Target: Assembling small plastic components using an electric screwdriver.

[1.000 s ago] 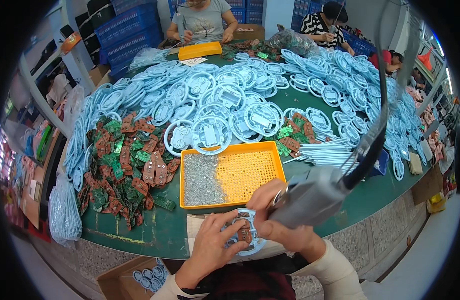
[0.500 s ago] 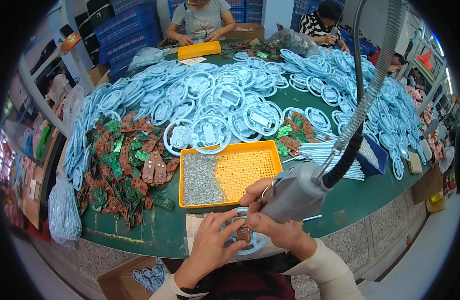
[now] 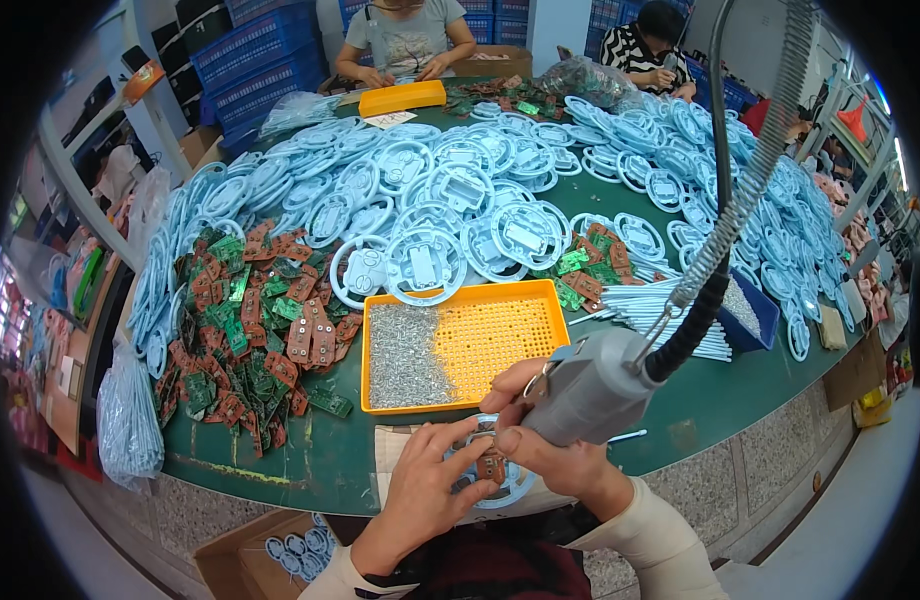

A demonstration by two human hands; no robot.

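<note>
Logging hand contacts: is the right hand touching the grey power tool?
Touching. The head view shows the right hand closed around the lower part of the grey power tool.

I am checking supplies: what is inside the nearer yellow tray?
Small silvery pieces at left, a yellow grid at right. Whatever is under the pieces is covered; the right hand hides part of the tray.

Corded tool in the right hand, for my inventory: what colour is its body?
The corded tool is grey, best seen in the head view.
</note>
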